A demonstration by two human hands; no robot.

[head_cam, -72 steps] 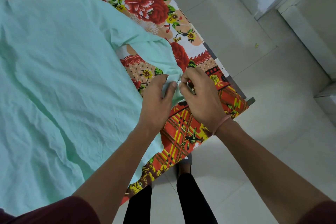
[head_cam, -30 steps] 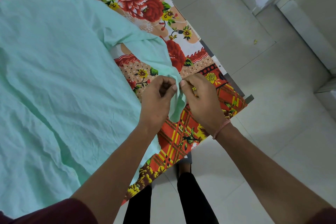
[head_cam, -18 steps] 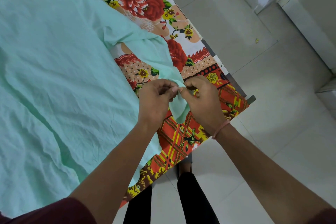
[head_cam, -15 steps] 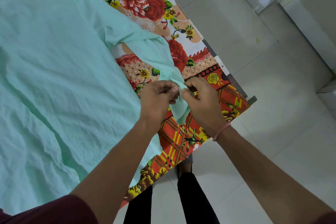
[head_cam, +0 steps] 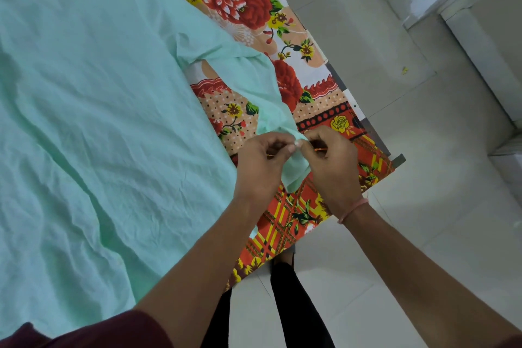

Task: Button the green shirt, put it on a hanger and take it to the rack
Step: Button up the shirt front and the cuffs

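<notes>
pinching sleeve cuff (head_cam: 293,175) of green shirt (head_cam: 99,121): left hand (head_cam: 261,167), right hand (head_cam: 332,164); sleeve runs toward table corner.

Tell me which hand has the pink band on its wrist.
The right hand: a thin pink band circles its wrist. The left hand has a bare wrist. Both pinch the green shirt at its sleeve end.

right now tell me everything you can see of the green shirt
The green shirt is pale mint, thin and creased, like light cotton. It lies spread flat over the flowered cloth, and its left side runs out of view. One sleeve trails toward the near corner, where the left hand and right hand pinch its end, lifted slightly. No button or hanger shows.
</notes>
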